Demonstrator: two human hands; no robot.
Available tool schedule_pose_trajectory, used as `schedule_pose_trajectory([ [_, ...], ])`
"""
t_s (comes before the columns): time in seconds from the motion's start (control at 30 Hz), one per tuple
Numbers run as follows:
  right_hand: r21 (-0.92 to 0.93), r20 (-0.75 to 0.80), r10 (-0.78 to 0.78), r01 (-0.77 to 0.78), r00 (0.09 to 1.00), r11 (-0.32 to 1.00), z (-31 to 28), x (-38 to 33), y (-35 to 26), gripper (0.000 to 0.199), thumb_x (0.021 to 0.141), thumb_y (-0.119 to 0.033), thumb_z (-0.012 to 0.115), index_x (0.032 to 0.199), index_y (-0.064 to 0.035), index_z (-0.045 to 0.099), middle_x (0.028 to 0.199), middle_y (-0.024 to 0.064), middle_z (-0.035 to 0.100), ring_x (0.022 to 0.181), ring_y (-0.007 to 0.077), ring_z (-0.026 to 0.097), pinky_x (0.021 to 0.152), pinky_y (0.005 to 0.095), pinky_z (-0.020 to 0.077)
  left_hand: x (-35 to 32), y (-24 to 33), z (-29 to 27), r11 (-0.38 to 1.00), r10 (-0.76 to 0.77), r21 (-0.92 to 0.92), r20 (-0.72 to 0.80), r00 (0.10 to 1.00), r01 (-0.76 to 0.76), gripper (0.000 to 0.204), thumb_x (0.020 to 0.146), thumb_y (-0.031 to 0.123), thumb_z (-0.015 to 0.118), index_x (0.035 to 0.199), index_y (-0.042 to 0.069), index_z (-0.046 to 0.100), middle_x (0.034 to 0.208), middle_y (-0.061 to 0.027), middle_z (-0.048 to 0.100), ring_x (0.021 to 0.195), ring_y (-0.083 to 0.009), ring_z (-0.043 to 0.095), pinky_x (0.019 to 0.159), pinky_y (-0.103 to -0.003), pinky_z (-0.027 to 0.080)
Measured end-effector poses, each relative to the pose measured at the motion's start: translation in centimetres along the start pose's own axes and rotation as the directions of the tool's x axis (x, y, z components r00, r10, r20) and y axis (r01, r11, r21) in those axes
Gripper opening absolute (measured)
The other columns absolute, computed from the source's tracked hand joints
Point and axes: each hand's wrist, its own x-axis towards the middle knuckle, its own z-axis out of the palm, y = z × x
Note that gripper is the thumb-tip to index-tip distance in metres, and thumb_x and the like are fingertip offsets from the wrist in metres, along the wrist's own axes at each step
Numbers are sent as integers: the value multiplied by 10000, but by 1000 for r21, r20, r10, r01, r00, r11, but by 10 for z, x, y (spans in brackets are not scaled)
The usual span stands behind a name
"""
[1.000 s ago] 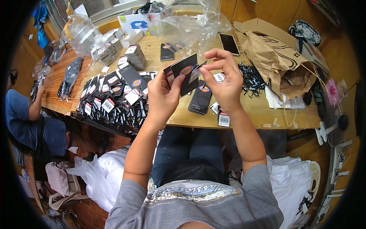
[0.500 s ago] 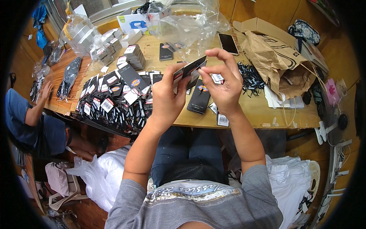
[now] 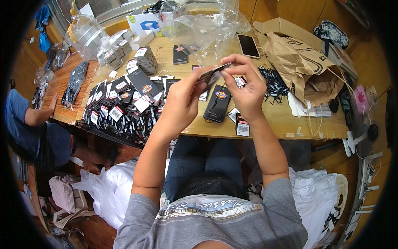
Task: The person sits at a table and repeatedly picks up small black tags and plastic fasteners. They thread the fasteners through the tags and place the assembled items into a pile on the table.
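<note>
The thin, stiff, light black cardboard hang tag (image 3: 214, 74) is pinched at its edges by left hand (image 3: 182, 99) and right hand (image 3: 245, 85), so bending is avoided.

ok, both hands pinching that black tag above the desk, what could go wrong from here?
1. The black tag is held only at its edges by the left hand and right hand; it could slip and drop onto the tag lying below.
2. The heap of tags overhangs the table edge; a nudge from the left forearm might spill some.
3. The black strings lie close to the right wrist and could snag.
</note>
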Motion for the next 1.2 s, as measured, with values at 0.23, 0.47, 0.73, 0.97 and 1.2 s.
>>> schedule_pose_trajectory([
  [0.23, -288, -48, -282, 257, 958, 922, 2, -3, -11, 204, 556, -12, 682, 703, -81, 558, 772, 40, 479, 725, 192, 454, 623, 292, 351, -4, -6, 11, 937, -142, -346, -260, 955, 45, 180, 743, -97, 467, 916, -51, 488, 906, -77, 550, 840, -118, 536, 696, -207, 433],
  [0.47, -365, -44, -359, 320, 932, 874, 4, -3, -12, 226, 544, -32, 681, 700, -94, 531, 761, 19, 512, 697, 180, 458, 617, 294, 306, -4, -2, 13, 953, 1, -291, -273, 962, -83, 228, 702, -136, 461, 901, -35, 507, 890, -106, 572, 825, -165, 564, 685, -251, 484],
  [0.73, -508, 125, -498, 487, 858, 711, -3, -7, -11, 202, 584, -87, 666, 748, -81, 548, 822, 17, 535, 762, 158, 496, 704, 337, 308, -5, -2, 11, 976, 52, -192, -245, 968, -102, 291, 667, -155, 455, 915, -20, 522, 882, -106, 580, 806, -165, 576, 678, -252, 488],
  [0.97, -633, 220, -570, 560, 791, 534, -7, -12, -6, 192, 602, -101, 651, 768, -115, 556, 836, 6, 534, 781, 141, 506, 719, 352, 293, -5, -1, 9, 991, 127, -10, -219, 967, -132, 312, 623, -148, 481, 899, -11, 529, 856, -123, 573, 768, -219, 580, 648, -264, 477],
  [1.2, -299, -61, -306, 275, 950, 914, 5, -10, -7, 236, 570, -24, 662, 738, -99, 514, 770, 19, 513, 710, 168, 490, 705, 316, 304, -4, 5, 11, 956, 285, 141, -230, 931, -258, 306, 576, -151, 487, 842, -8, 537, 808, -135, 556, 733, -250, 568, 619, -291, 459],
])
